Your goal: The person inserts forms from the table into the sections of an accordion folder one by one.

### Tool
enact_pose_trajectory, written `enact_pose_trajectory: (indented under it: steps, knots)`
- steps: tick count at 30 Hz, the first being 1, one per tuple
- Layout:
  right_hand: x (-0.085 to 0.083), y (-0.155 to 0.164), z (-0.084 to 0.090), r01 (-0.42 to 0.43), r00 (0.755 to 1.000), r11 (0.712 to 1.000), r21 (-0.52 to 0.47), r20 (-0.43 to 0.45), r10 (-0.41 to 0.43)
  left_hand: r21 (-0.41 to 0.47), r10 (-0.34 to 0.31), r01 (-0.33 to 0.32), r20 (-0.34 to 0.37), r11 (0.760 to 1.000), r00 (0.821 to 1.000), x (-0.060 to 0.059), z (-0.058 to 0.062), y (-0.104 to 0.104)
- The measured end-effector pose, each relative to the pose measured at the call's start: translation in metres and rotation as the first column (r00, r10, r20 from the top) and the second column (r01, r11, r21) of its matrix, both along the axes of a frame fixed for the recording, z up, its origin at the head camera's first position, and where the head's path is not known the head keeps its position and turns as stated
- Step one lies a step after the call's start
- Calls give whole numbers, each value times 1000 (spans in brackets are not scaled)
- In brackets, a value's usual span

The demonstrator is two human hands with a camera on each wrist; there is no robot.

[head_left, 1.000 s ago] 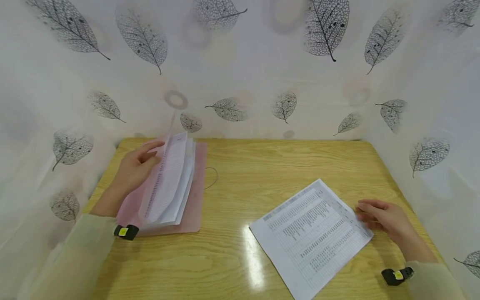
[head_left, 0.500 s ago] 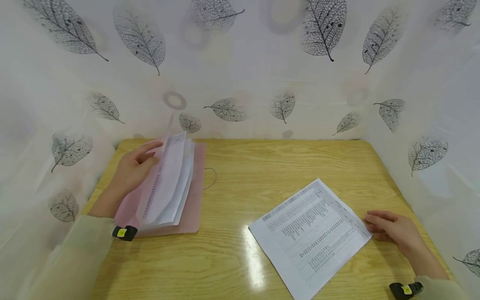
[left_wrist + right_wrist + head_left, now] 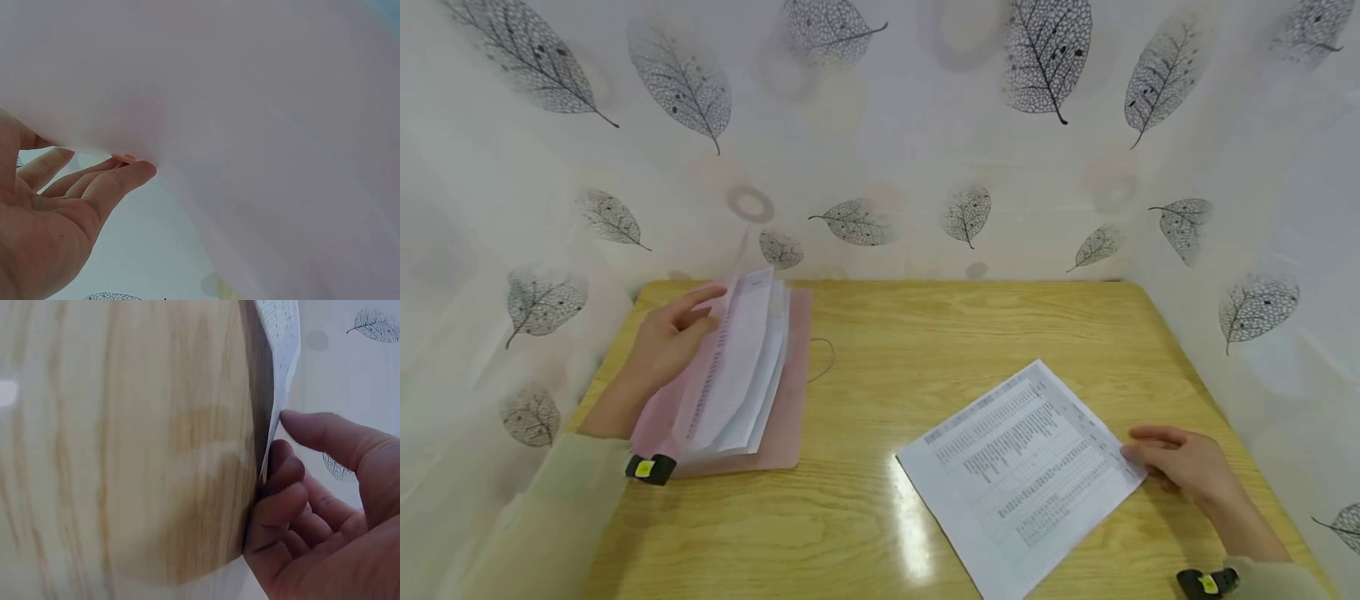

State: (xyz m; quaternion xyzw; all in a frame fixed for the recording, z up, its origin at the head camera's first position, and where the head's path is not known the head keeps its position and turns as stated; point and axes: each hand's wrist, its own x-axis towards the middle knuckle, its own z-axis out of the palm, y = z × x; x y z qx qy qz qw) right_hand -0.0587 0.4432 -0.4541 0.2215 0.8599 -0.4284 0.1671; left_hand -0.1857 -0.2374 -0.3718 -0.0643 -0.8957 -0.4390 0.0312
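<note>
On the left of the wooden table lies a pink translucent folder [image 3: 790,417], its front cover raised and tilted left. My left hand [image 3: 670,342] holds that cover near its upper edge; in the left wrist view the cover [image 3: 262,137] fills most of the picture beside the fingers. Inside are white printed sheets [image 3: 741,375] with a row of binding holes along one side. A printed paper sheet [image 3: 1022,475] lies slanted on the right. My right hand [image 3: 1187,467] pinches its right corner, thumb on top and fingers beneath, as the right wrist view shows with the paper edge [image 3: 281,369].
A thin cord loop [image 3: 827,358] sticks out from the folder's right side. The wooden table [image 3: 865,517] runs between folder and sheet, with a bright reflection near the front. White curtains [image 3: 887,125] with leaf prints enclose the back and sides.
My right hand has slid a little down and right along the sheet's edge, and its thumb now lies on the corner. The left hand and the folder have stayed nearly still.
</note>
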Motion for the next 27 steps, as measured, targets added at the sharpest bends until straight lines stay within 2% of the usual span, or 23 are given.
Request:
enact_pose_trajectory:
  steps: [8, 14, 18, 22, 27]
  knots:
    - [1, -8, 1, 6, 1000, 1000, 21, -26, -6, 14, -2, 2, 1, 1000, 1000, 0, -1, 0]
    - [1, -13, 4, 0, 1000, 997, 80, 17, -1, 13, -5, 5, -18, 1000, 1000, -1, -1, 1]
    - [0, -15, 6, -77, 996, 983, 170, 64, 66, 12, -8, 8, -25, 1000, 1000, -1, -1, 0]
    - [0, -20, 6, -143, 989, 963, 227, 69, 130, 15, -6, 6, -20, 1000, 1000, -1, -1, -1]
    - [-3, -25, 8, -151, 988, 961, 230, 47, 144, 24, -17, 17, -15, 1000, 1000, -1, -1, -1]
